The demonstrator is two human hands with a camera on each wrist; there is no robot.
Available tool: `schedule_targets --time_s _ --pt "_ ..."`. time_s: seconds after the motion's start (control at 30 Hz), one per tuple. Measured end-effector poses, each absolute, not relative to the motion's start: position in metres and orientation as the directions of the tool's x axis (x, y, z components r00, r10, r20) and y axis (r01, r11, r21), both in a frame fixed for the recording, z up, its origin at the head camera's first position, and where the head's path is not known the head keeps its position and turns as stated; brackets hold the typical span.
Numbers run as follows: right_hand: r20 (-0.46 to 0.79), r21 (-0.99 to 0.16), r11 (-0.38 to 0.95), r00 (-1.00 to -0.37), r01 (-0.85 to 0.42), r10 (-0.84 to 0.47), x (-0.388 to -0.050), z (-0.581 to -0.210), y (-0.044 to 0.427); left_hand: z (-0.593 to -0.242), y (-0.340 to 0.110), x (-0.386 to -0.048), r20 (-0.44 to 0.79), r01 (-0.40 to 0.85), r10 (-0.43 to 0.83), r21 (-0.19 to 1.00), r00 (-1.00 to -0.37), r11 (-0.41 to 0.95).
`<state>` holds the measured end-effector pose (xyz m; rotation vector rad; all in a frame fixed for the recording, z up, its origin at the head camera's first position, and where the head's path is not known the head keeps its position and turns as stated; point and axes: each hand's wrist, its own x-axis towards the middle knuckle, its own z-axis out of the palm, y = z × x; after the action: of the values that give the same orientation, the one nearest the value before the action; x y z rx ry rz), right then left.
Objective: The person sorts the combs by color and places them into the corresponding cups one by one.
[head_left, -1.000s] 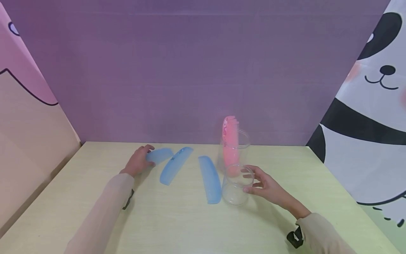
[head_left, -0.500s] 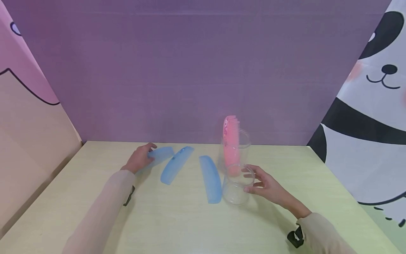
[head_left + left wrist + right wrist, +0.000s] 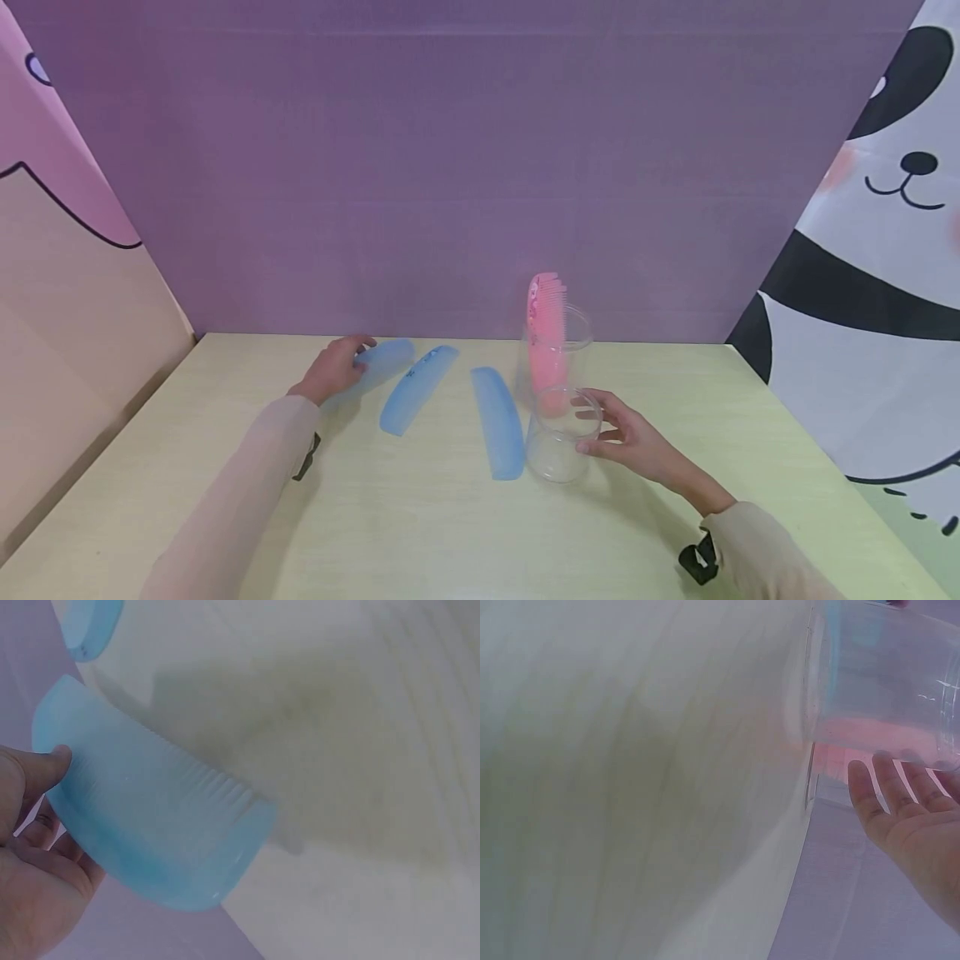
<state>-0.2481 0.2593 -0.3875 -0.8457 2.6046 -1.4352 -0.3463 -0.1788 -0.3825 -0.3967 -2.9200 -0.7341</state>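
While the thumb of the left hand (image 3: 330, 369) lies on the near face of one blue comb (image 3: 157, 802), its fingers back the same piece from behind, making a pinch at one end. In the left wrist view the comb's shadow falls away from it, which suggests that it is raised off the table (image 3: 420, 533). The right hand (image 3: 628, 437) curves around the near cup (image 3: 555, 460) from three o'clock, thumb and fingers parted; that cup stands upright.

Farther out, the second comb (image 3: 418, 390), also blue, lies at four o'clock from the held piece. The third comb (image 3: 498, 429), blue again, lies just beside the near cup, at nine o'clock. At twelve o'clock from the near cup, the far cup (image 3: 579, 362) has a pink comb (image 3: 546, 333) standing on end inside.

Judged from this layout, the pink portion appears finished and the blue portion barely begun: one piece in hand, two lying loose, none seen inside either cup.

Limits: the fingertips behind the held comb are partly hidden. The right wrist view cuts off the near cup. Whether the pink comb is one or several nested cannot fairly be settled through the clear walls.
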Motion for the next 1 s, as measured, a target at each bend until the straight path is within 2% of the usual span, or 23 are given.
schedule_targets --time_s 0.3,0.77,1.0 --pt "0.211 -0.798 0.412 -0.845 -0.439 -0.492 -0.248 -0.387 0.260 -0.367 -0.174 -0.347 0.185 0.306 0.245 0.504 -0.952 0.807" --pt "0.208 -0.797 0.415 -0.844 -0.439 -0.494 -0.249 -0.388 0.260 -0.345 -0.163 -0.344 0.308 0.394 0.253 0.609 -0.917 0.688" --pt "0.198 -0.802 0.418 -0.850 -0.427 -0.488 -0.248 -0.388 0.260 -0.338 -0.154 -0.342 0.323 0.397 0.235 0.668 -0.917 0.629"
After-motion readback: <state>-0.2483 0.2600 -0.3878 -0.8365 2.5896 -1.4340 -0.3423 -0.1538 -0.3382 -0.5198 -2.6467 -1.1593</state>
